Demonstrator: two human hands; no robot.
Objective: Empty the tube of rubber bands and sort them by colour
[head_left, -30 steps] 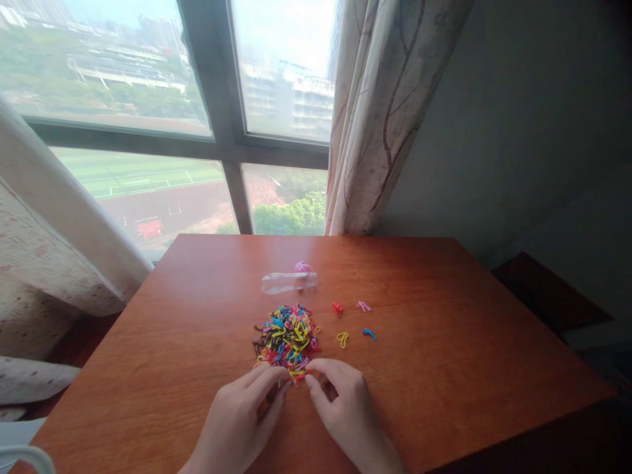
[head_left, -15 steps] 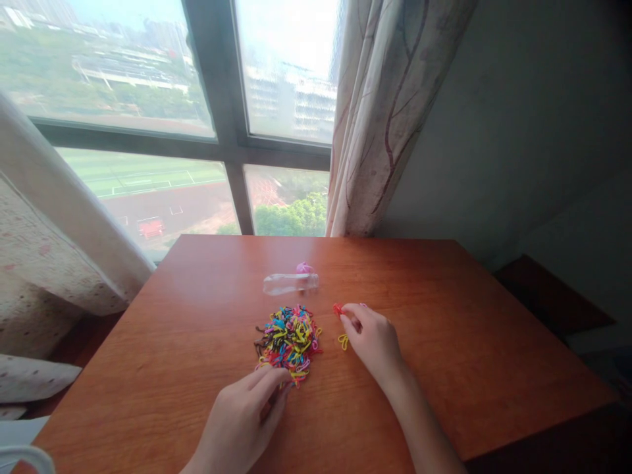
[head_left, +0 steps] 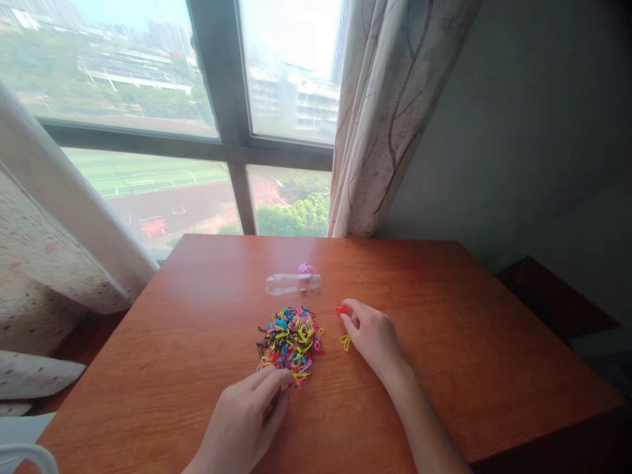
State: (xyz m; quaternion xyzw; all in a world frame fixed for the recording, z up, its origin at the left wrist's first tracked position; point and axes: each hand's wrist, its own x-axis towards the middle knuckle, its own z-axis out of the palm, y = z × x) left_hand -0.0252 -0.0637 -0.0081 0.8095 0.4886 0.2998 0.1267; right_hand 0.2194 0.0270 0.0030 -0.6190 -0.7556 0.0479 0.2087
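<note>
A heap of small coloured rubber bands (head_left: 290,340) lies in the middle of the wooden table (head_left: 469,342). My left hand (head_left: 247,421) rests at the heap's near edge, fingers curled, fingertips touching the bands. My right hand (head_left: 372,336) lies to the right of the heap, fingers pinched next to a small red band (head_left: 340,309); whether it holds anything is hidden. A yellow band (head_left: 344,342) lies just beside that hand's thumb. A clear plastic bottle (head_left: 292,284) lies on its side beyond the heap, with a pink cap (head_left: 305,268) behind it.
A window with a dark frame (head_left: 232,148) stands behind the table, with curtains at the left (head_left: 59,237) and right (head_left: 380,118). A dark lower surface (head_left: 553,296) sits to the right of the table. A white curved object (head_left: 27,457) shows at the bottom left corner.
My right hand left the heap's near edge and moved forward and right to the loose bands, now covering the pink and blue ones. My left hand stayed at the heap.
</note>
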